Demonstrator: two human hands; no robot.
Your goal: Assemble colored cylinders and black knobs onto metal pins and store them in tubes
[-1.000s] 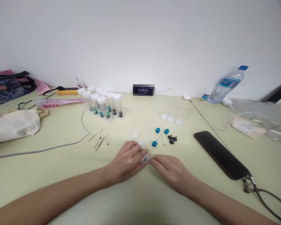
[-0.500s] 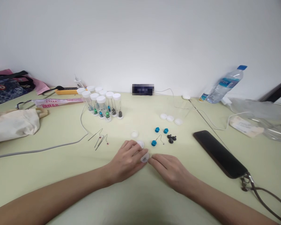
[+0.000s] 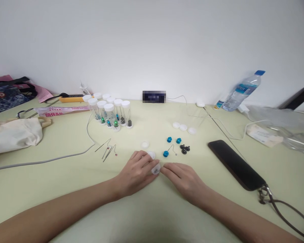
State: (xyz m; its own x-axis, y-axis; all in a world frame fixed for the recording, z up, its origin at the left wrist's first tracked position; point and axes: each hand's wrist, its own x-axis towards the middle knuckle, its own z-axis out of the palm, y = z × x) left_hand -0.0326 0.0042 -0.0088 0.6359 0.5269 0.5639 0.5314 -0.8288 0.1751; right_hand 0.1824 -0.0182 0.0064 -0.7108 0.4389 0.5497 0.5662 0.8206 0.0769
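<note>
Container (image 3: pixel 155 169), translucent, qty 1: is sitting betw. L hand (image 3: pixel 138 171) & R hand (image 3: pixel 181 177), nr ctr of pale green tbl (image 3: pixel 73 179). Dark detail is showing in it, too small to ID. L hand: is curling its fingers over container, gripping it. R hand: is pressing its fingertips together at container's R edge; cannot tell what, if anything, they're pinching. White disc (image 3: pixel 151 155), qty 1: is lying just beyond L fingers; white ring (image 3: pixel 145 144) is lying behind that. Blue knobs (image 3: pixel 169 139), qty 2, are lying beyond R hand; blue piece w/ bent wire (image 3: pixel 165 154) is lying nearer; black parts (image 3: pixel 184 151), approx. 3, are clustering beside. Loose bent wires (image 3: pixel 107 156), several, are lying L of hands. Capped clear tubes (image 3: pixel 109 107), grp, are standing upright back L, w/ coloured & dark pcs inside. Phone (image 3: pixel 235 164), blk, is lying R; water bottle (image 3: pixel 245 90) is leaning at wall (image 3: pixel 152 44).
</note>
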